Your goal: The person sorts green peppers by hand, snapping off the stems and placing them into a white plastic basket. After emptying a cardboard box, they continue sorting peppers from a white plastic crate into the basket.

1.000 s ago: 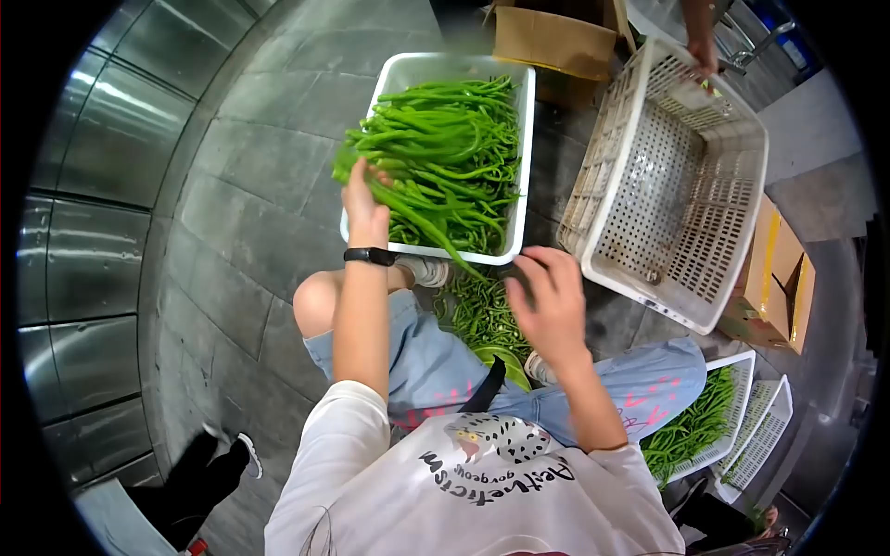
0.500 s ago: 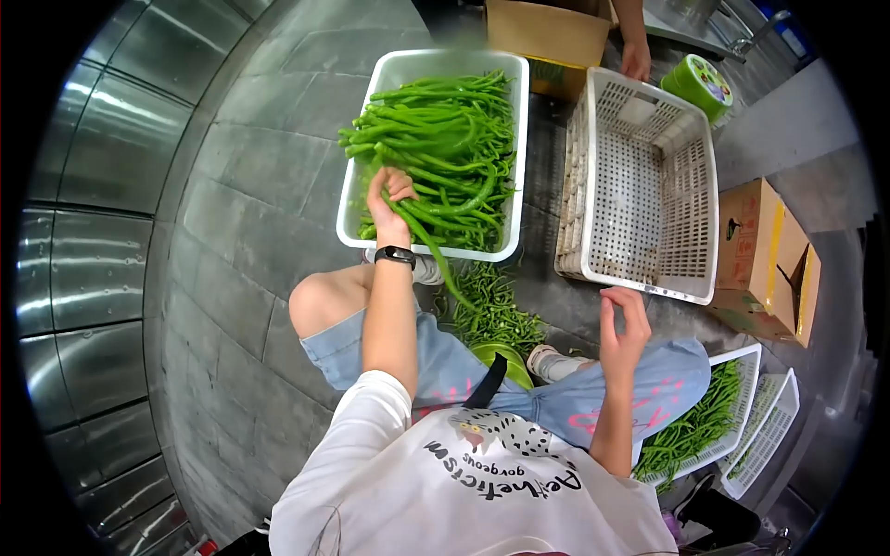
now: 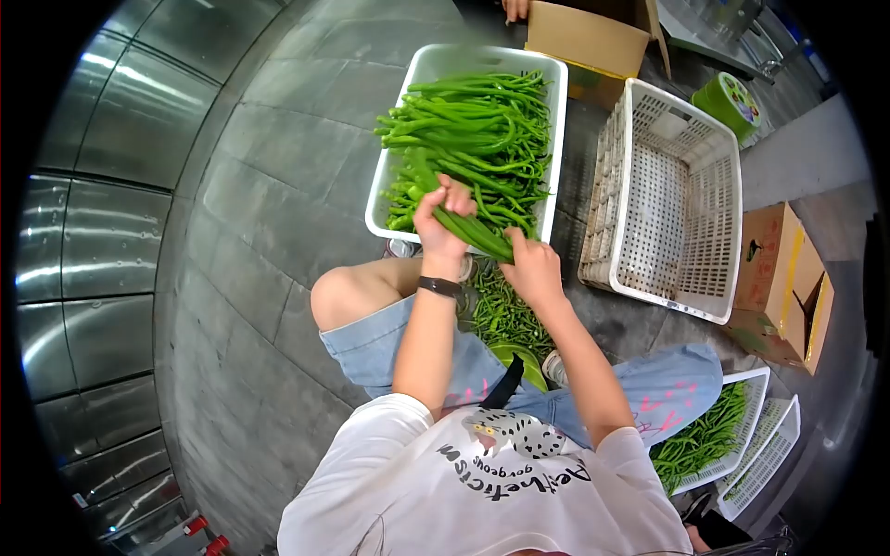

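Observation:
Over the near side of a white tub, my left hand is wrapped round a small bunch of long green peppers. My right hand pinches the other end of the same bunch, just past the tub's near rim. Many more long green peppers lie side by side in the tub, stems mostly to the left. Below my hands, a heap of small green pieces lies on the floor, beside a green round container between my legs.
Right of the tub stands a white crate. Cardboard boxes stand behind and at the right. Green stacked tubs are at the back right. White baskets, one with green peppers, sit by my right knee. A co-worker's hand shows at the top.
My left hand has moved right and now grips a bunch. My right hand has come up and left onto the bunch's end. The co-worker's hand has left the crate. The view has shifted.

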Motion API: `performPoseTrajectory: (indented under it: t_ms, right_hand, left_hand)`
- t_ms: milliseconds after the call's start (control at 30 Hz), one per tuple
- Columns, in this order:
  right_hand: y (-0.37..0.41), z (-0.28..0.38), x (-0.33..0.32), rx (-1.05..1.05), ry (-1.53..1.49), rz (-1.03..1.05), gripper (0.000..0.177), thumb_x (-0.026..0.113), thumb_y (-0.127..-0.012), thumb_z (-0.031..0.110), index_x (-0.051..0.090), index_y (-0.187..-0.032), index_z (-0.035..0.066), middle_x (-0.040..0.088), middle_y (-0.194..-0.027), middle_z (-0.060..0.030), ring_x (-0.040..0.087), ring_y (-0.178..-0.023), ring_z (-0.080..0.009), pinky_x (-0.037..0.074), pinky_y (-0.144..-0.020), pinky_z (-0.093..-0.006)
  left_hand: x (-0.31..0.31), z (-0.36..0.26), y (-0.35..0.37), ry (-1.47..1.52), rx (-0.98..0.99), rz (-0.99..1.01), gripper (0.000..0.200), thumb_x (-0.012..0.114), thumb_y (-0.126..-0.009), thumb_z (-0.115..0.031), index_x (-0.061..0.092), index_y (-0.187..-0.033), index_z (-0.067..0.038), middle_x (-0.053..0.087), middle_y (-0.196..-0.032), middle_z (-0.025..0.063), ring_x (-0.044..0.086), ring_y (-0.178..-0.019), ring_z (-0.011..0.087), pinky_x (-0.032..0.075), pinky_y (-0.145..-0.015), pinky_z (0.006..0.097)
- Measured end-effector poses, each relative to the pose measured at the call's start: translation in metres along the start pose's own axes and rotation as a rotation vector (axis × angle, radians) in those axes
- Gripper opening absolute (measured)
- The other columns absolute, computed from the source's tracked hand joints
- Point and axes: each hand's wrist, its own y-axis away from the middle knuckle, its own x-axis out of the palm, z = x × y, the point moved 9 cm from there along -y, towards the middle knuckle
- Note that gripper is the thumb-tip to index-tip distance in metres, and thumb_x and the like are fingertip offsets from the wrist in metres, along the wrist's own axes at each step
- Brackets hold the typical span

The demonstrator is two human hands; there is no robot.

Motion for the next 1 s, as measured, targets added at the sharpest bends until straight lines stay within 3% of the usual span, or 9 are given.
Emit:
performPoseTrajectory:
  t_ms: [100, 200, 233, 300, 400, 533, 667, 767, 1000]
  right_hand:
    - [-0.019, 0.035, -0.018, -0.279, 0.122, -0.27, 0.036, 0.067, -0.064, 0.012, 0.055, -0.098, 0.004, 0.06, -0.073, -0.0084, 0.059, -0.074, -0.026, 0.04, -0.084, -0.0365]
    - [-0.05, 0.046, -0.006, -0.366, 0.273, -0.328, 0.036, 0.06, -0.069, 0.009, 0.056, -0.104, 0.003, 0.057, -0.085, -0.0077, 0.055, -0.083, -0.0232, 0.039, -0.084, -0.0379]
    - [-0.056, 0.048, -0.001, -0.4, 0.326, -0.348, 0.036, 0.057, -0.071, 0.008, 0.056, -0.106, 0.002, 0.055, -0.089, -0.0074, 0.053, -0.086, -0.0222, 0.038, -0.084, -0.0384]
    - [-0.07, 0.028, 0.039, -0.308, 0.408, -0.193, 0.046, 0.055, -0.076, 0.009, 0.049, -0.121, 0.003, 0.051, -0.106, -0.0099, 0.048, -0.103, -0.0235, 0.034, -0.097, -0.0467]
    - [-0.072, 0.001, 0.086, -0.231, 0.452, -0.029, 0.054, 0.056, -0.079, 0.012, 0.041, -0.13, 0.005, 0.046, -0.121, -0.0118, 0.04, -0.12, -0.0247, 0.027, -0.105, -0.0534]
    - [-0.058, -0.006, 0.098, -0.244, 0.428, -0.081, 0.059, 0.063, -0.077, 0.022, 0.043, -0.13, 0.005, 0.044, -0.128, -0.0116, 0.036, -0.126, -0.0252, 0.029, -0.104, -0.0515]
    - [-0.049, -0.006, 0.091, -0.23, 0.347, -0.086, 0.061, 0.064, -0.077, 0.026, 0.043, -0.13, 0.005, 0.044, -0.128, -0.0121, 0.036, -0.126, -0.0255, 0.03, -0.104, -0.0507]
    - [-0.04, -0.002, 0.072, -0.213, 0.273, -0.043, 0.052, 0.062, -0.077, 0.022, 0.049, -0.124, 0.003, 0.043, -0.129, -0.0158, 0.036, -0.126, -0.031, 0.03, -0.104, -0.0503]
    - [0.05, -0.041, -0.06, -0.17, -0.092, -0.191, 0.035, 0.065, -0.074, 0.01, 0.055, -0.107, 0.003, 0.046, -0.121, -0.0178, 0.042, -0.114, -0.0369, 0.039, -0.095, -0.044]
  left_hand:
    - [-0.033, -0.041, -0.013, -0.125, 0.13, -0.124, 0.017, 0.054, -0.08, -0.009, 0.053, -0.097, -0.006, 0.05, -0.073, 0.0026, 0.049, -0.078, 0.0158, 0.043, -0.077, 0.0286]
    - [-0.063, -0.083, -0.023, -0.423, 0.301, -0.352, 0.025, 0.059, -0.082, -0.011, 0.053, -0.106, -0.006, 0.06, -0.096, 0.007, 0.054, -0.099, 0.02, 0.041, -0.094, 0.0399]
    - [-0.085, -0.099, -0.026, -0.552, 0.38, -0.406, 0.049, 0.066, -0.08, -0.017, 0.045, -0.122, -0.004, 0.052, -0.116, 0.0122, 0.05, -0.109, 0.023, 0.038, -0.097, 0.0428]
    - [-0.12, -0.124, 0.001, -0.956, 0.533, -0.907, 0.077, 0.068, -0.08, -0.026, 0.024, -0.137, 0.001, 0.038, -0.132, 0.0206, 0.043, -0.118, 0.0321, 0.034, -0.101, 0.0426]
    - [-0.148, -0.123, 0.018, -1.452, 0.453, -1.123, 0.094, 0.072, -0.075, -0.038, 0.018, -0.142, -0.002, 0.017, -0.144, 0.0223, 0.024, -0.131, 0.0366, 0.023, -0.108, 0.0411]
    - [-0.1, -0.091, 0.013, -1.828, 0.642, -0.841, 0.081, 0.062, -0.085, -0.035, 0.012, -0.146, -0.013, -0.003, -0.149, 0.0225, 0.008, -0.136, 0.0429, 0.014, -0.109, 0.0506]
    - [-0.042, -0.047, 0.006, -2.396, 0.792, -0.452, 0.061, 0.053, -0.089, -0.034, 0.026, -0.143, -0.025, 0.011, -0.15, 0.0182, 0.01, -0.139, 0.0347, 0.004, -0.107, 0.06]
    - [-0.092, -0.03, 0.002, -2.626, 0.395, -0.488, 0.058, 0.049, -0.089, -0.038, 0.03, -0.142, -0.025, 0.006, -0.152, 0.0145, 0.005, -0.14, 0.0327, 0.002, -0.101, 0.0689]
    - [-0.044, -0.031, 0.008, -2.661, 0.513, -0.539, 0.064, 0.05, -0.09, -0.039, 0.026, -0.144, -0.015, -0.001, -0.152, 0.0165, 0.0, -0.14, 0.0372, 0.003, -0.097, 0.0728]
